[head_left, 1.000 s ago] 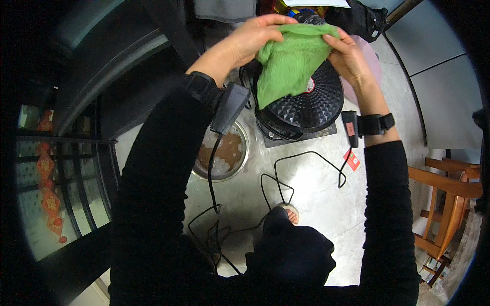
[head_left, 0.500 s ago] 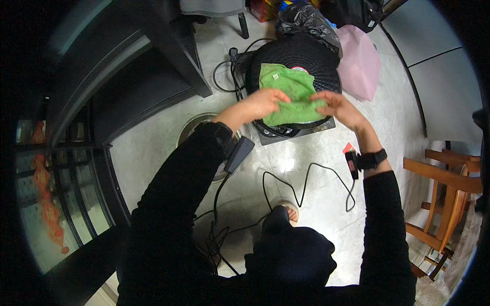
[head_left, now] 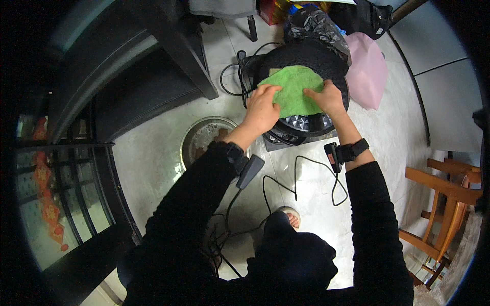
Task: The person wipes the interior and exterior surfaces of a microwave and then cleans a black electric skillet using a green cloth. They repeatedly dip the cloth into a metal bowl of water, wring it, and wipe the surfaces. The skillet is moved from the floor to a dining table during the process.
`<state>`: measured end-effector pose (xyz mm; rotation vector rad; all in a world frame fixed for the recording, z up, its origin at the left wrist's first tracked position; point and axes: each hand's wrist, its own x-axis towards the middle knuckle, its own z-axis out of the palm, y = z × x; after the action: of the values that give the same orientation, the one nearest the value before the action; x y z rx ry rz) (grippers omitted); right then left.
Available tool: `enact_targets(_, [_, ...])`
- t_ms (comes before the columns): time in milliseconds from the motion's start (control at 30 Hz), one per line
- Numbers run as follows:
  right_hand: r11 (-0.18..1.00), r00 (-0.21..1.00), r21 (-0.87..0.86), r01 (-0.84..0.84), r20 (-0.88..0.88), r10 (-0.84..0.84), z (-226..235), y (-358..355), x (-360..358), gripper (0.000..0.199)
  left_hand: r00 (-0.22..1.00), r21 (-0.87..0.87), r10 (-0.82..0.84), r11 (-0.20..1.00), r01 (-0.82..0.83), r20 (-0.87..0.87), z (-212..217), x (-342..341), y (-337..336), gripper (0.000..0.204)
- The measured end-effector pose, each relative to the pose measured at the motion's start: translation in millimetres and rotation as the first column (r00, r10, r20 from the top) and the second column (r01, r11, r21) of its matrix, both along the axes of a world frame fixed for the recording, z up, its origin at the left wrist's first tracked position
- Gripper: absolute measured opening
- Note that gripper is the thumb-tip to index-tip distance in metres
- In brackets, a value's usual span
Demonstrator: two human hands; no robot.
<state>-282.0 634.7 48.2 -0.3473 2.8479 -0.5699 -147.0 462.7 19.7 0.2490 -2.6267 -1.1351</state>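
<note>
A green cloth (head_left: 298, 89) lies over the middle of a round black appliance (head_left: 282, 57) with a textured top, standing on the floor ahead of me. My left hand (head_left: 262, 108) grips the cloth at its left edge, thumb and fingers bent on it. At the opposite edge, my right hand (head_left: 327, 97) pinches the cloth between thumb and fingers. In front of the cloth a faceted, shiny strip of the appliance shows. The cloth hides the appliance's centre.
A metal basin (head_left: 185, 133) of cloudy, foamy water stands at the left, partly behind my left forearm. Black cables (head_left: 295, 178) run across the tiled floor. A pink bag (head_left: 366, 71) and a black plastic bag (head_left: 319, 28) lie beyond the appliance. Wooden chairs (head_left: 444, 183) stand at the right.
The cloth's front edge has moved up, baring the faceted strip of the appliance, and its outline is rounder. My hands have shifted their grip to its two sides. More of the basin shows.
</note>
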Motion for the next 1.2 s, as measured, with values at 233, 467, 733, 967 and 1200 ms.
enact_targets(233, [0.789,0.749,-0.296,-0.539,-0.596,0.289,29.1,-25.5,16.0,0.046,0.846,0.45,0.232,0.763,-0.465,0.48,-11.4,25.3,-15.5,0.065])
enact_targets(467, [0.802,0.686,0.107,-0.588,-0.46,0.564,9.1,-39.7,74.9,0.067,0.842,0.834,-0.184,0.353,-0.424,0.506,-18.7,46.6,8.9,0.05])
enact_targets(733, [0.439,0.332,0.232,-0.868,-0.386,0.86,-13.0,-63.8,44.2,0.048,0.897,0.901,-0.09,0.077,-0.427,0.433,-24.0,39.2,26.9,0.039])
enact_targets(967, [0.509,0.313,0.283,-0.813,-0.525,0.791,-30.4,-116.5,-29.7,0.031,0.873,0.866,0.087,-0.206,-0.455,0.479,-18.6,29.7,39.9,0.039])
enact_targets(1200, [0.9,0.68,0.261,-0.349,-0.59,0.435,-32.2,-49.0,-102.0,0.038,0.841,0.828,0.172,-0.356,-0.433,0.513,-23.8,26.5,41.3,0.038])
